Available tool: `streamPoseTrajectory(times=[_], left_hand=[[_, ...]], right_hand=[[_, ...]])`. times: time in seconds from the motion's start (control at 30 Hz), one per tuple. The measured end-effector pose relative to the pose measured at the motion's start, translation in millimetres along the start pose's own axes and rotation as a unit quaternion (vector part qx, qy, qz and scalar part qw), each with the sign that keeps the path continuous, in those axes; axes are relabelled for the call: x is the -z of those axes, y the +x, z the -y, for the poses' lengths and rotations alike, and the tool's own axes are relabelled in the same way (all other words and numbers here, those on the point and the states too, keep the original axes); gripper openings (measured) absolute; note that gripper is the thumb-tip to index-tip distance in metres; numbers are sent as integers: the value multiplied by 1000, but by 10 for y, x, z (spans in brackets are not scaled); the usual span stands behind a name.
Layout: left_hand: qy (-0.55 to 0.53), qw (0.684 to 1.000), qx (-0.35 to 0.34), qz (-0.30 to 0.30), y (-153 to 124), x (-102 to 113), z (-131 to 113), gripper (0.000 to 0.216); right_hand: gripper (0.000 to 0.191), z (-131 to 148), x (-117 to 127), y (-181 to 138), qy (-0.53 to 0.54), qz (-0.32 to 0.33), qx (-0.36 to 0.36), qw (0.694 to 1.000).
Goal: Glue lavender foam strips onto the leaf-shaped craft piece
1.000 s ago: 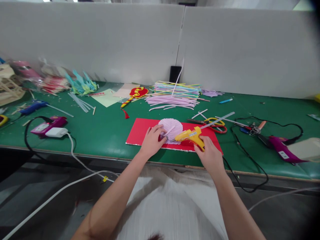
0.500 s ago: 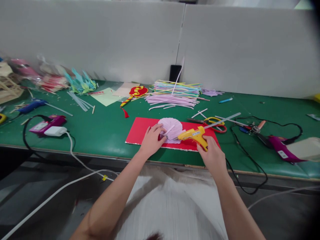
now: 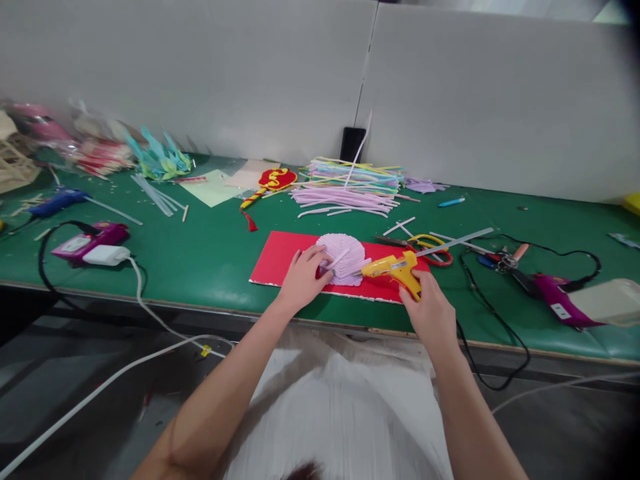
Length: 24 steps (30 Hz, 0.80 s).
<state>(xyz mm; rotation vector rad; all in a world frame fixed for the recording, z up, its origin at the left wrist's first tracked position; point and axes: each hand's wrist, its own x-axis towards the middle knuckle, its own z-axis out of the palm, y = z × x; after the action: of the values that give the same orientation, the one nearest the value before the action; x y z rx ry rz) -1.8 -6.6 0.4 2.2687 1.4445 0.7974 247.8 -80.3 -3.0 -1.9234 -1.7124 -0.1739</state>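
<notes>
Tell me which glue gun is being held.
The yellow glue gun, gripped in the right hand. The blue glue gun lies on the green table, over to the left, with no hand on it.

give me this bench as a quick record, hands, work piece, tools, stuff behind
left hand: fingers of the left hand on the ridged lilac piece
right hand: the right hand grips the yellow glue gun, nozzle towards the lilac piece
under the work: red board on the green table
nearby tool: scissors near the board's far right corner
behind: coloured strips; black phone-like object
</notes>
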Motion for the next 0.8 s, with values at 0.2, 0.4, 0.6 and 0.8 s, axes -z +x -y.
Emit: streamPoseTrajectory(times=[0.2, 0.4, 0.6, 0.8], left_hand=[[-3, 1000, 2, 5, -2, 2, 2, 21], [-4, 1000, -2, 1, -4, -1, 6, 21], [-6, 1000, -4, 0, -5, -7, 11, 22], [-5, 1000, -5, 0, -5, -6, 11, 22]], right_hand=[[29, -50, -26, -20, -1, -10, -10, 1000], [30, -56, -37, -21, 1, -18, -33, 999], [29, -49, -14, -17, 1, -6, -46, 999], [29, -47, -1, -6, 2, -17, -48, 999]])
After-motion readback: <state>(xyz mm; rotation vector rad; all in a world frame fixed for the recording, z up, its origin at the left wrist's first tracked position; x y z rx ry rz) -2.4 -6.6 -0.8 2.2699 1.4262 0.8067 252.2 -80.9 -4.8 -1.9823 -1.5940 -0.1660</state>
